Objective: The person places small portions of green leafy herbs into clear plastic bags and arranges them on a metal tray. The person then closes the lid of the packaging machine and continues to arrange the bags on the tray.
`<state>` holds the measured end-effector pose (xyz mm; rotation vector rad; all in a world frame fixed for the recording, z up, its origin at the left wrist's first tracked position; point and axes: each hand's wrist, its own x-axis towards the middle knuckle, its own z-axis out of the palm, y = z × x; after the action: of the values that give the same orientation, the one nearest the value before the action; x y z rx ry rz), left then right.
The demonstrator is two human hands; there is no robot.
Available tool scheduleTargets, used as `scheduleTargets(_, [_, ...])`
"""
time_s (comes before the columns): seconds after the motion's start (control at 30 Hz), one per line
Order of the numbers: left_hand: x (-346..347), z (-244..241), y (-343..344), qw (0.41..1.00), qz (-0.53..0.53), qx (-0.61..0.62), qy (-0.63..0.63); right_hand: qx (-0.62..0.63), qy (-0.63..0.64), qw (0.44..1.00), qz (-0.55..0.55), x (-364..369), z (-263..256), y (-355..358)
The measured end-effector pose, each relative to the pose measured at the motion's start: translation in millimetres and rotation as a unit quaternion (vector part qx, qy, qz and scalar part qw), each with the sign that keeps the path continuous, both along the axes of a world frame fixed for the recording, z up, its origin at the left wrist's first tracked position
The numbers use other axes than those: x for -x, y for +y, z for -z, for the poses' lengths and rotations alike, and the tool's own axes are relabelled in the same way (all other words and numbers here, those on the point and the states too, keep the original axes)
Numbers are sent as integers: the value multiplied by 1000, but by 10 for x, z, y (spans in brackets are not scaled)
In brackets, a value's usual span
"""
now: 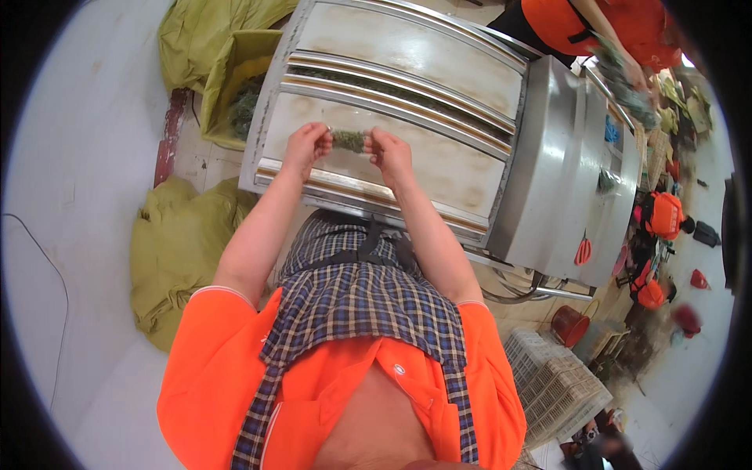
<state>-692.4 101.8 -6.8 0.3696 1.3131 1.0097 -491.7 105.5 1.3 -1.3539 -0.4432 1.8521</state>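
My left hand [308, 148] pinches the left end of a small clear plastic bag [348, 141] of green plant pieces. The right end of the bag is between the fingers of my right hand [389, 153]. Both hands hold it stretched flat over the near white plate [446, 167] of a stainless-steel machine, apparently a vacuum packer. A sealing bar [405, 202] with a brown strip runs along the plate's near edge, below my wrists. Beyond my hands, dark green material [399, 94] shows in the gap between two more bars.
A lined yellow-green bin [216, 100] holding green packets stands left of the machine. On the steel cover [546, 170] to the right lie red-handled scissors [583, 251] and a green packet [608, 181]. Another person [552, 26] handles a green bundle [625, 82] there. Plastic crates [555, 382] stand lower right.
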Motion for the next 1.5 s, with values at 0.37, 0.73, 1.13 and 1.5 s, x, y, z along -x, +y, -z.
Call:
scheduleTargets(0.37, [1265, 308, 276, 901, 306, -51, 303, -283, -352, 860, -237, 845, 416, -110])
scheduleTargets(0.73, [1338, 58, -125, 843, 307, -10, 442, -342, -431, 757, -352, 1074, 247, -391])
scheduleTargets(1.13, [1434, -32, -219, 850, 334, -40, 406, -441, -516, 494, -544, 712, 202, -939])
scheduleTargets(1.5, [1351, -118, -231, 696, 417, -149, 565, -419, -514, 572, -484, 540, -69, -542])
